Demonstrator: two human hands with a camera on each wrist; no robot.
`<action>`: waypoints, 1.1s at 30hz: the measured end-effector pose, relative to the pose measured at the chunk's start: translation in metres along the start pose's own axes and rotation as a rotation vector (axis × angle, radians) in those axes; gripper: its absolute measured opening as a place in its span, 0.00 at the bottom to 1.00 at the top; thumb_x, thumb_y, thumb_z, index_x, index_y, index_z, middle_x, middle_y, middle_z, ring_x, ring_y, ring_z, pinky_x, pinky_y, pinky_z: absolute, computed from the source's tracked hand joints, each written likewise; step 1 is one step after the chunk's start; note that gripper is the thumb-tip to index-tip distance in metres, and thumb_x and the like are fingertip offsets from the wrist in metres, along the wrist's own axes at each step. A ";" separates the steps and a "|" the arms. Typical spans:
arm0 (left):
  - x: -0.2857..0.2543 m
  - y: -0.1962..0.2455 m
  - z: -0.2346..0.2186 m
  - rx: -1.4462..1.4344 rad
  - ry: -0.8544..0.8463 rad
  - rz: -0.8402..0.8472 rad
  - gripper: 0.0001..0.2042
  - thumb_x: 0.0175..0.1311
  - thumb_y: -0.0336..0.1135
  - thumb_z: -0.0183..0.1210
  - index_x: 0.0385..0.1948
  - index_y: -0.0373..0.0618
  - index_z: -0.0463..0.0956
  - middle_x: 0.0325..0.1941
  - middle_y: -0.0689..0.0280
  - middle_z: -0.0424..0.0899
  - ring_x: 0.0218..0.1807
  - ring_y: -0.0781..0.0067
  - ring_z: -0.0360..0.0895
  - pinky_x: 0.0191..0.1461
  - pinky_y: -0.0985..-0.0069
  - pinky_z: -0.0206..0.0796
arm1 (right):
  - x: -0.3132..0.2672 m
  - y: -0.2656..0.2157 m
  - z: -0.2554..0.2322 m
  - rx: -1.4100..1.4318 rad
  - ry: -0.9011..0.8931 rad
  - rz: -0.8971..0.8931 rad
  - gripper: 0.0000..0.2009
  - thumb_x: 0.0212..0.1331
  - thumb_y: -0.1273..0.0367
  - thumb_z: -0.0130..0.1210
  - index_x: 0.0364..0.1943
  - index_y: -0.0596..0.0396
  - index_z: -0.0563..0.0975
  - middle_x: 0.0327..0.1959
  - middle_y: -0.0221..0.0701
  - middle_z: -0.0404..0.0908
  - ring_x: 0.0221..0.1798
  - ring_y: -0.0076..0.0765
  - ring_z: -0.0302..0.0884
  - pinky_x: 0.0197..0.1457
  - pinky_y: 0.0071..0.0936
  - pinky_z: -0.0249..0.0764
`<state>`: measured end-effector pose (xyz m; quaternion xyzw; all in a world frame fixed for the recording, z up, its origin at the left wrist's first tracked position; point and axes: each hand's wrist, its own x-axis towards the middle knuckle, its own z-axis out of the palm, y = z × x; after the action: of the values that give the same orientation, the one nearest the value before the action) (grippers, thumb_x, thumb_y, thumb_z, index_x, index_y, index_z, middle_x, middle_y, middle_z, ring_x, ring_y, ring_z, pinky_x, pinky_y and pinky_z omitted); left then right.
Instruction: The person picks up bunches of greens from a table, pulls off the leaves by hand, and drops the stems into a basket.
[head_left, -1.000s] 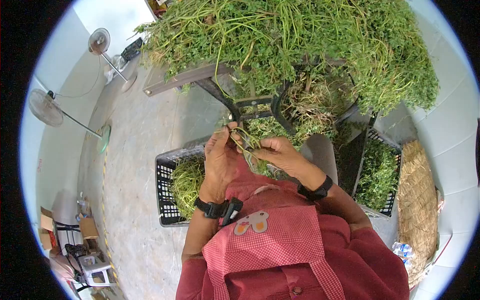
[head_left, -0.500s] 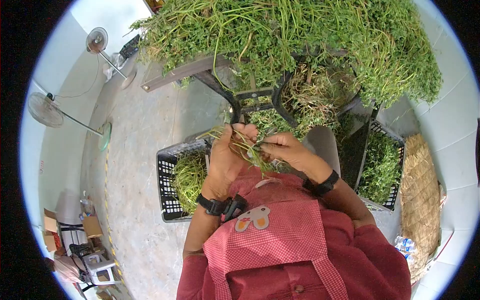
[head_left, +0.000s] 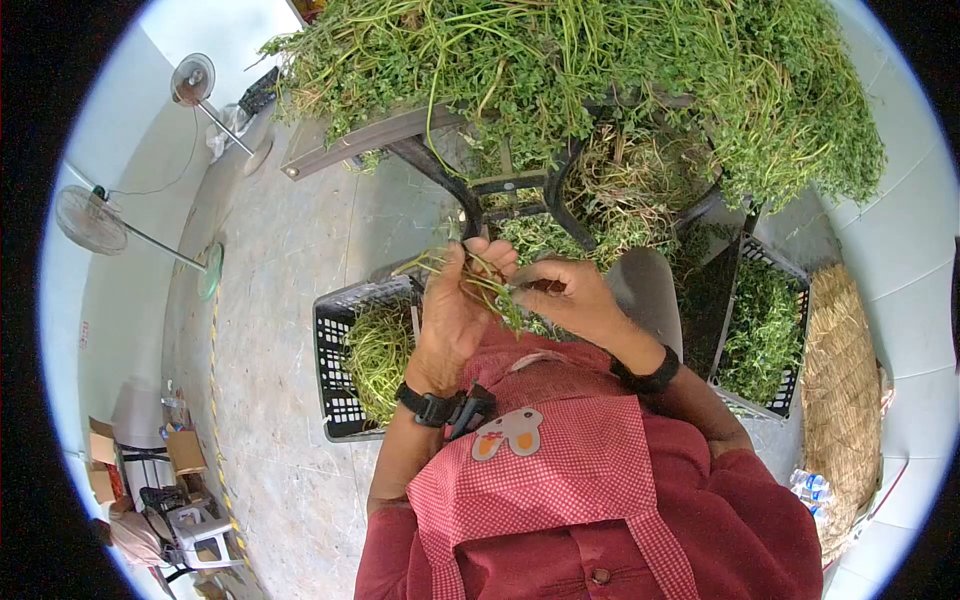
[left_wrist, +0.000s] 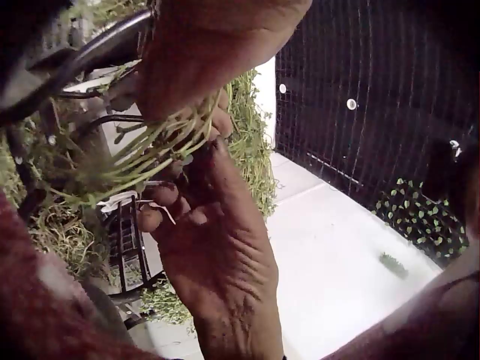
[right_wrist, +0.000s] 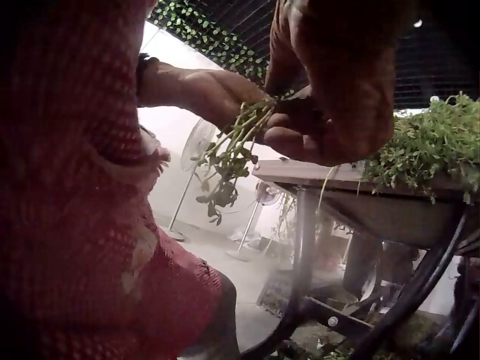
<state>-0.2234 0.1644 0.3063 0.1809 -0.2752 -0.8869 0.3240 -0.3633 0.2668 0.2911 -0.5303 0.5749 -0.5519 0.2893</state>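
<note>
A small bunch of leafy green stems (head_left: 488, 284) lies across my left hand (head_left: 452, 315), held under the thumb in front of the apron. My right hand (head_left: 578, 298) is at the bunch's right side, thumb and forefinger pinching at the greens. From the left wrist, the long thin stems (left_wrist: 142, 161) run out between the two hands, with the right hand (left_wrist: 225, 255) lower in view. In the right wrist view, leafy ends (right_wrist: 229, 161) hang down below the fingers.
A large heap of greens (head_left: 560, 70) covers the table (head_left: 370, 148) ahead. Black crates stand on both sides, the left crate (head_left: 330, 375) with stems, the right crate (head_left: 797, 345) with leafy greens. More plant matter (head_left: 640, 190) lies under the table. Two fans (head_left: 92, 218) stand at left.
My left hand has turned more palm-up, with its fingers spread more around the stems. The right hand has shifted slightly along the bunch and back to the right.
</note>
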 end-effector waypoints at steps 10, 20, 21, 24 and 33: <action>0.004 -0.011 -0.005 0.109 -0.031 0.034 0.16 0.68 0.47 0.42 0.28 0.46 0.71 0.42 0.54 0.80 0.48 0.59 0.75 0.54 0.65 0.66 | 0.004 -0.004 0.005 -0.173 0.174 0.020 0.11 0.46 0.68 0.58 0.30 0.62 0.79 0.22 0.42 0.79 0.20 0.35 0.77 0.27 0.28 0.71; 0.002 0.008 -0.002 -0.212 -0.101 0.078 0.17 0.69 0.45 0.41 0.26 0.45 0.70 0.39 0.53 0.81 0.52 0.55 0.74 0.61 0.59 0.63 | 0.004 0.011 -0.027 0.826 0.189 0.332 0.10 0.59 0.70 0.51 0.43 0.58 0.75 0.23 0.28 0.76 0.22 0.22 0.73 0.23 0.18 0.69; 0.004 0.007 -0.003 -0.245 -0.079 0.064 0.16 0.69 0.45 0.41 0.26 0.44 0.70 0.39 0.53 0.81 0.52 0.55 0.73 0.63 0.58 0.61 | 0.003 0.012 -0.026 0.827 0.190 0.330 0.10 0.59 0.70 0.51 0.43 0.58 0.75 0.23 0.28 0.76 0.22 0.22 0.73 0.23 0.18 0.69; 0.003 0.006 -0.002 -0.269 -0.064 0.049 0.16 0.70 0.44 0.41 0.27 0.44 0.71 0.40 0.53 0.80 0.52 0.54 0.73 0.63 0.57 0.61 | 0.001 0.016 -0.022 0.848 -0.054 0.338 0.10 0.61 0.68 0.51 0.42 0.58 0.76 0.24 0.25 0.73 0.18 0.16 0.66 0.19 0.13 0.60; 0.004 0.003 -0.002 -0.258 -0.096 0.019 0.17 0.70 0.45 0.39 0.28 0.44 0.71 0.41 0.52 0.80 0.52 0.54 0.73 0.63 0.57 0.60 | 0.001 0.000 -0.003 0.272 -0.198 0.335 0.12 0.58 0.63 0.55 0.35 0.58 0.79 0.18 0.18 0.68 0.20 0.12 0.58 0.19 0.16 0.55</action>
<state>-0.2239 0.1590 0.3055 0.0927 -0.1754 -0.9195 0.3393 -0.3667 0.2670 0.2918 -0.4349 0.5440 -0.5140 0.5007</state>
